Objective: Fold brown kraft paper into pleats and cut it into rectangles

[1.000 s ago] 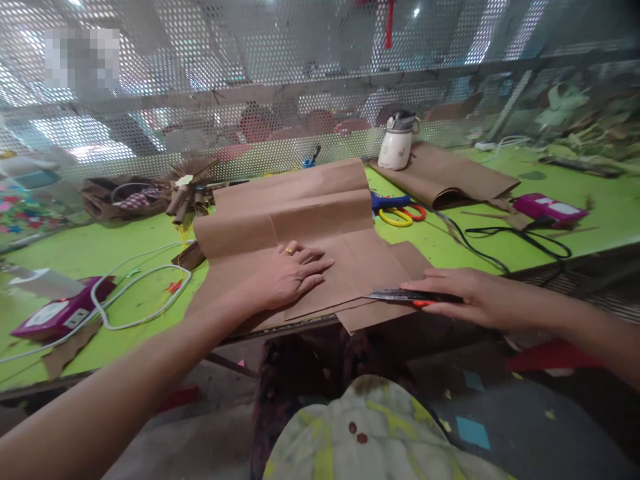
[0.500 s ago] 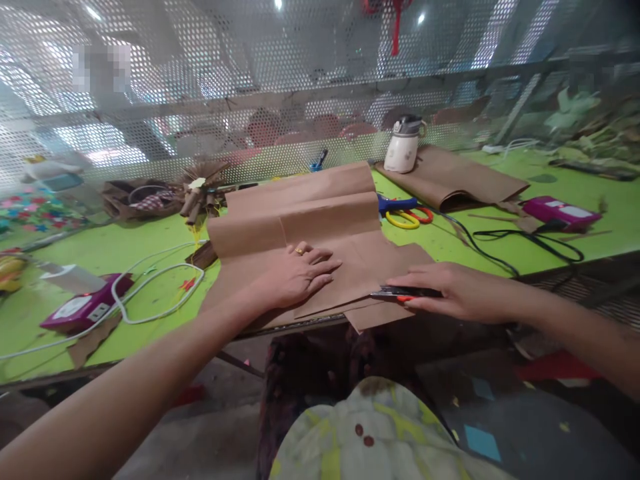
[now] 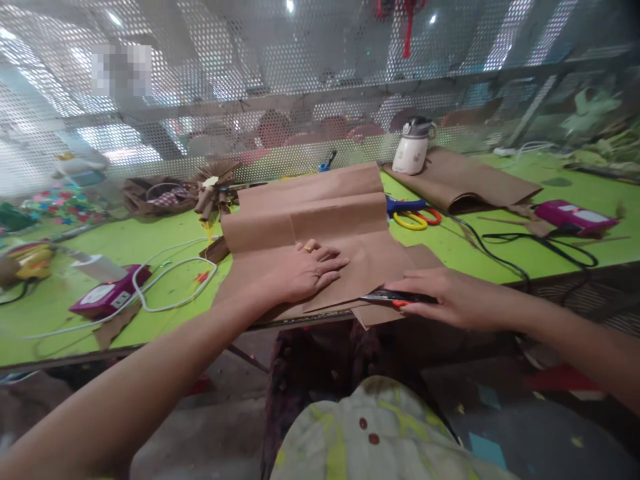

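A creased sheet of brown kraft paper (image 3: 330,220) lies in front of me, its near part reaching the table's front edge. My left hand (image 3: 313,272) rests flat on it, fingers stretched and a ring on one of them. In my right hand (image 3: 440,297), at the sheet's near right edge, is a pair of scissors (image 3: 395,295) with dark blades and a bit of red near the grip. The blades point left and sit at the paper's edge. A partly severed flap of paper (image 3: 373,315) hangs over the table edge below the blades.
Blue, yellow and red scissor handles (image 3: 413,220) lie right of the sheet. A white bottle (image 3: 413,147) stands on folded brown paper (image 3: 470,180). Purple power strips (image 3: 105,291) with cords lie on both sides of the green table (image 3: 175,230). Perforated mesh (image 3: 300,87) rises behind.
The scissors have moved a little left along the paper's near edge. My left hand stays flat on the sheet. The whole view has shifted slightly.
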Demonstrator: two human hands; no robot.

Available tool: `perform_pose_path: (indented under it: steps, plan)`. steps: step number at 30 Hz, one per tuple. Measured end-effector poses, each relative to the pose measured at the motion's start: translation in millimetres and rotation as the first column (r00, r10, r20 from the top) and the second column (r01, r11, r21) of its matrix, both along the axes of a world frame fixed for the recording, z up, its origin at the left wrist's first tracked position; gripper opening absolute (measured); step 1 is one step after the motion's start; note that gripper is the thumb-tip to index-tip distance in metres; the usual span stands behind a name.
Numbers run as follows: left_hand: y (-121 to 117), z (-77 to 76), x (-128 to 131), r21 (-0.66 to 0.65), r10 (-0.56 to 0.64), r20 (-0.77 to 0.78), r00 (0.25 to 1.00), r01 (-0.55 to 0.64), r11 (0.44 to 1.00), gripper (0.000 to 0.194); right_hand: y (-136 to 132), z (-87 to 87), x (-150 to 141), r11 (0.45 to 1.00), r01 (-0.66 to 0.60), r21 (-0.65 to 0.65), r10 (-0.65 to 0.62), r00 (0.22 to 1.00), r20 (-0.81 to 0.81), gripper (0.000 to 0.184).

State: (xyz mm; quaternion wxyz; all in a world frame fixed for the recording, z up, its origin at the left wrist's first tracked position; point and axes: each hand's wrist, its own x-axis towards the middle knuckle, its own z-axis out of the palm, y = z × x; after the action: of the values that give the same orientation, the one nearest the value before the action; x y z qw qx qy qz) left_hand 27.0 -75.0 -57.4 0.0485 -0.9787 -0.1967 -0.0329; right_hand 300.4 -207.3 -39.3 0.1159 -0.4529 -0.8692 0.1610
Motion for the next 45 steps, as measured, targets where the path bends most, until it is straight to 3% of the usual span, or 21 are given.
perform_pose_path:
  steps: [4, 12, 29, 45]
  plan:
    - [-1.7, 1.2, 0.6, -0.017, 0.028, 0.003, 1.0, -0.028, 0.999, 0.048, 5.1, -2.2, -13.3, 1.0, -0.025, 0.01, 0.025, 1.0, -0.006, 0.036]
    - [-1.5, -1.4, 0.0, -0.03, 0.046, 0.022, 0.999, -0.046, 0.999, 0.049, -2.9, -3.7, -8.5, 1.0, 0.014, -0.024, -0.014, 1.0, -0.025, 0.039]
    - [-3.5, -0.5, 1.0, -0.023, 0.031, 0.004, 1.0, -0.031, 0.999, 0.049, 7.4, -0.8, -47.8, 0.993, -0.101, -0.068, 0.089, 0.983, -0.163, 0.034]
    - [-2.2, -1.4, 1.6, -0.003, 0.032, 0.001, 0.999, -0.032, 0.999, 0.049, 9.0, 3.0, -59.6, 0.986, -0.124, -0.107, 0.113, 0.988, -0.11, 0.027]
